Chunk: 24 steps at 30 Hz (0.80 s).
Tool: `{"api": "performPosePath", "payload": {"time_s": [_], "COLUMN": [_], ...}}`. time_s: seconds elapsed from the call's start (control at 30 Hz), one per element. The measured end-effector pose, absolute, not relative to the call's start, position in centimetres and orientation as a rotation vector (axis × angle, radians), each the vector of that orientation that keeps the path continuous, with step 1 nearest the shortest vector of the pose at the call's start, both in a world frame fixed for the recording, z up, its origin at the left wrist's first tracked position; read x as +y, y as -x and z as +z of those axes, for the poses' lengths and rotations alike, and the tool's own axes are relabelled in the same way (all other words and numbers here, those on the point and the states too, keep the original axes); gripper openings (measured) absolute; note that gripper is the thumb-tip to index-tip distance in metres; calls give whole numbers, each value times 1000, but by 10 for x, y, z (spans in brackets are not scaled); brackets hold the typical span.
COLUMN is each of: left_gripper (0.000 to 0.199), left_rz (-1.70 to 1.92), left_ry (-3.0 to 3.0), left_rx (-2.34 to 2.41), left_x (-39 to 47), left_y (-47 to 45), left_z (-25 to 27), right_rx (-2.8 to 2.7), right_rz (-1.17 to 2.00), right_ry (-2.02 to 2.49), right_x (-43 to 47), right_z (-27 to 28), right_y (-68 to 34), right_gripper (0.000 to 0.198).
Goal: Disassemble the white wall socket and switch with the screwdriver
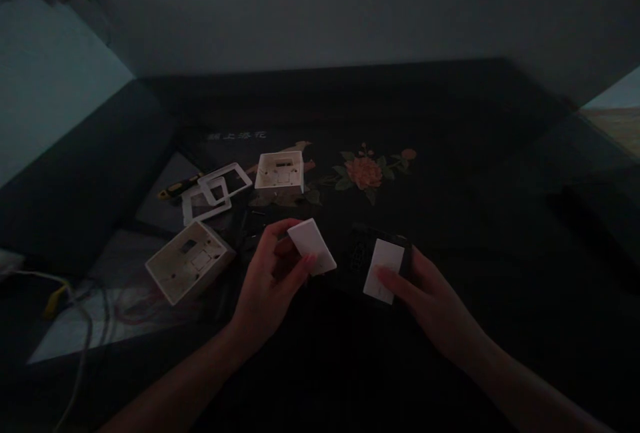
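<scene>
My left hand point(273, 273) pinches a white switch plate point(314, 246) between thumb and fingers, held tilted above the dark table. To its right, my right hand point(425, 286) grips a black switch body point(357, 258) with a smaller white rocker plate point(384, 271) on its face. My right thumb presses on that white plate. The scene is very dim, so the edges of the black body are hard to make out. Beyond my left hand, an open white switch back box point(279, 173) sits upright. A second back box point(193, 263) lies at an angle to the left.
Two white frames point(240, 176) overlap at the left, beside a yellow-and-black screwdriver point(177, 187). A few small dark screws point(258, 213) lie near my left hand. A white cable point(87, 333) runs down the left edge. The tabletop point(475, 133) bears a printed flower point(365, 171).
</scene>
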<state>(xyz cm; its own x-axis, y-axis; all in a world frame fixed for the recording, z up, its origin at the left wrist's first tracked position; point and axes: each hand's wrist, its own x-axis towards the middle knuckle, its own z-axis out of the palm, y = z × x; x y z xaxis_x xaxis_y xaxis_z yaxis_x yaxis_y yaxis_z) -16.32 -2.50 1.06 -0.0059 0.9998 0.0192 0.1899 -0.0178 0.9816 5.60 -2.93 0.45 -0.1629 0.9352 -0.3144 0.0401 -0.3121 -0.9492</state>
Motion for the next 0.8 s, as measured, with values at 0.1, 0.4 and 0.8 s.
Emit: {"api": "performPosePath", "payload": {"time_s": [0.1,0.4,0.8], "left_gripper": [36,48,39], "left_rz": [998,920,978], "left_ry": [-1643,-1848,-2074], "left_rx": [1281,1244,1254], "left_x": [-27,-33,-32], "left_y": [164,161,164], "left_z": [10,8,7], "right_rx": [-1311,-1509,-1592], "right_rz": [1507,1401,1358], "right_ry": [1364,1359,1309], "right_x": [-30,-39,-44], "right_z": [7,7,7], "right_y": [-54,-46,-45], "right_gripper": [31,36,34]}}
